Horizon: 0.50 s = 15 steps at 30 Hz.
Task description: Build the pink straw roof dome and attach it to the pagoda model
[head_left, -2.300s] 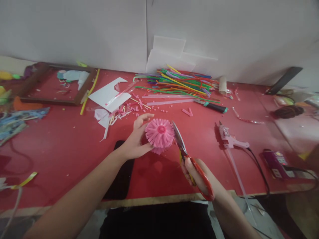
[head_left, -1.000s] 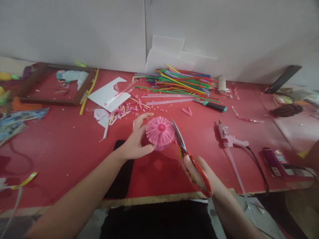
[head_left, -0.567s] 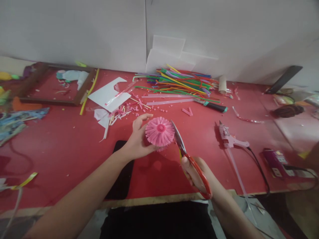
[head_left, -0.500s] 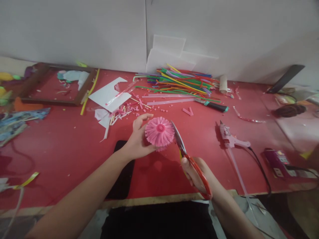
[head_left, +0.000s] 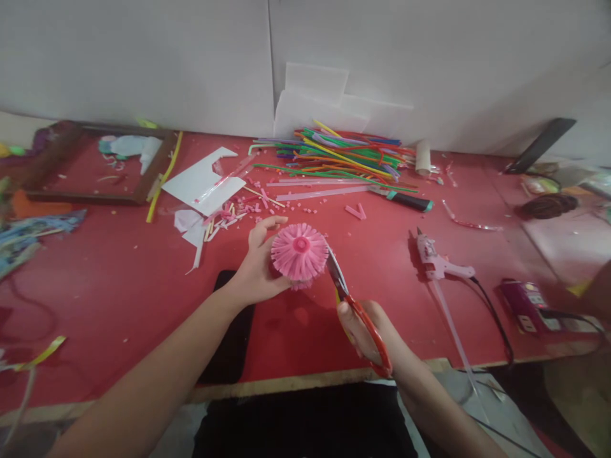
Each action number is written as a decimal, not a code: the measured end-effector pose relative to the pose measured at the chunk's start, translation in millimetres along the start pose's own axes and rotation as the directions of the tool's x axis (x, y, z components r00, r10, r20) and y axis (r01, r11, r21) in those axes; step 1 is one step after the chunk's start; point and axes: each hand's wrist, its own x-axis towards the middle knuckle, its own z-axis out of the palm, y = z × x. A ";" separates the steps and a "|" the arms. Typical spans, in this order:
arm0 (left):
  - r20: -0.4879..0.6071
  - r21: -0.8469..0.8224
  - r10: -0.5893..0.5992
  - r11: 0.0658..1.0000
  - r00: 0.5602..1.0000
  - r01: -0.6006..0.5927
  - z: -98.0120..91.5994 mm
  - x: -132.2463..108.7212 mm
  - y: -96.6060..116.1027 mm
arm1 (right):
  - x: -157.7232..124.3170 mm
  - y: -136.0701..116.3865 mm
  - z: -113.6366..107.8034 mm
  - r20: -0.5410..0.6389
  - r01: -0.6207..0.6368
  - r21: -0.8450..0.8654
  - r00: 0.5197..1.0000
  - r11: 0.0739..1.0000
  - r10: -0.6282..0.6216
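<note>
My left hand is closed around a round pink fringed piece, made of strips fanning out from a small disc at its centre. What the fingers grip beneath it is partly hidden. In my right hand is a pair of scissors with red and yellow handles. Their blades point up and left, with the tips at the right edge of the pink fringe. Pink trimmings and short sticks lie beyond my left hand.
At the back lie colourful pipe cleaners and a cutter knife. A pink glue gun with a cord rests to the right, near a purple power strip. A black phone lies under my left forearm; a wooden frame is at left.
The whole view has shifted slightly, so everything appears a little further left. The scissors' blades look closer together beside the fringe, and their handles have come nearer each other.
</note>
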 end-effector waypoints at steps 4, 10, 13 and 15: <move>0.001 -0.032 -0.041 0.999 0.999 0.041 0.5 1.2 -0.3 | 0.5 6.7 -1.4 -0.019 0.029 0.087 0.999 0.996 -0.027; -0.031 -0.082 0.049 0.995 0.998 -0.052 -0.9 3.2 0.2 | 1.0 4.0 -28.7 -0.223 0.068 -0.118 0.970 0.991 -0.093; -0.036 -0.096 0.100 0.990 0.994 -0.103 -0.4 2.0 -2.0 | 4.2 5.5 -46.7 -0.379 -0.045 -0.400 0.918 0.915 -0.120; -0.053 -0.093 0.120 0.988 0.991 -0.124 0.6 0.7 -4.1 | 5.9 9.8 -55.9 -0.427 -0.147 -0.545 0.896 0.826 -0.122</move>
